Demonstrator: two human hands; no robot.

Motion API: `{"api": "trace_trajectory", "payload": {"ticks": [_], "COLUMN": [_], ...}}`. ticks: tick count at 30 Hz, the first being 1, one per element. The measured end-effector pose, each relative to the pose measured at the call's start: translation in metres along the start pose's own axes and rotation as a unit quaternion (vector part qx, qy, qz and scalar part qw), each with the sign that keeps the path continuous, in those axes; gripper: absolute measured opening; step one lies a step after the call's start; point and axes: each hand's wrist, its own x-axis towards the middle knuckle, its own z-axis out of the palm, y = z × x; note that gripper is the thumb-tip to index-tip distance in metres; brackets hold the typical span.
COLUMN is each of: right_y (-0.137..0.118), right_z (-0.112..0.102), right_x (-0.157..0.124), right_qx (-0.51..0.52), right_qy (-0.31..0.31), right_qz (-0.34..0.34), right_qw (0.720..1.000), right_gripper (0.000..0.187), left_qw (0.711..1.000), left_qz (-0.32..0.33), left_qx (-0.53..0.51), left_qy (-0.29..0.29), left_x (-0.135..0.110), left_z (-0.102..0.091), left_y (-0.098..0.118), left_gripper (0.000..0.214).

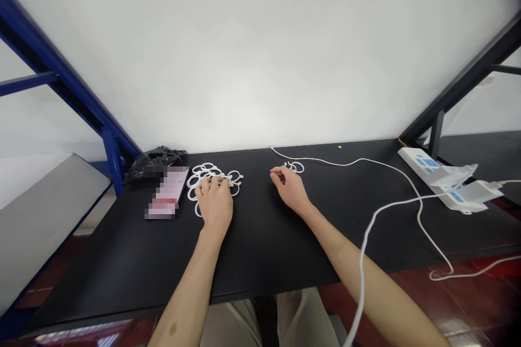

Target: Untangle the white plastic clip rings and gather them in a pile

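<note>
My left hand [214, 200] lies palm down on a pile of several white plastic rings [207, 172] on the black table [264, 238], fingers stretched over them. My right hand [290, 187] rests on the table to the right, fingers curled loosely, fingertips close to a small cluster of white rings [296, 166]. Whether it pinches one is too small to tell.
A blurred pink packet [169, 192] and a black plastic bag [152, 162] sit left of the rings. A white cable [366, 162] runs across the table to white power strips [443, 179] at the right. Blue shelf frame [109, 146] stands at the left.
</note>
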Motion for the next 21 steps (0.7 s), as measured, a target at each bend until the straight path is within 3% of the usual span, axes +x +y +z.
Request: {"api": "trace_trajectory", "payload": {"ticks": [4, 8, 14, 21], "right_y": [0.005, 0.011, 0.016, 0.014], "right_z": [-0.002, -0.003, -0.001, -0.002], "right_x": [0.000, 0.000, 0.000, -0.001], "right_qx": [-0.142, -0.259, -0.288, -0.296], "right_qy": [0.045, 0.063, 0.052, 0.052], "right_qz": [-0.042, -0.026, -0.035, -0.062], "right_qw": [0.988, 0.963, 0.955, 0.952], "right_gripper": [0.023, 0.031, 0.037, 0.018], "left_qw": [1.000, 1.000, 0.997, 0.982], "left_qz": [-0.002, -0.003, 0.052, 0.138], "left_qx": [0.006, -0.005, -0.053, -0.130], "left_qy": [-0.025, -0.013, 0.023, 0.006], "left_x": [-0.002, -0.003, -0.003, -0.007], "left_z": [0.001, 0.000, -0.005, -0.005], "left_y": [0.000, 0.003, 0.014, 0.027], "left_gripper": [0.028, 0.027, 0.021, 0.016]}}
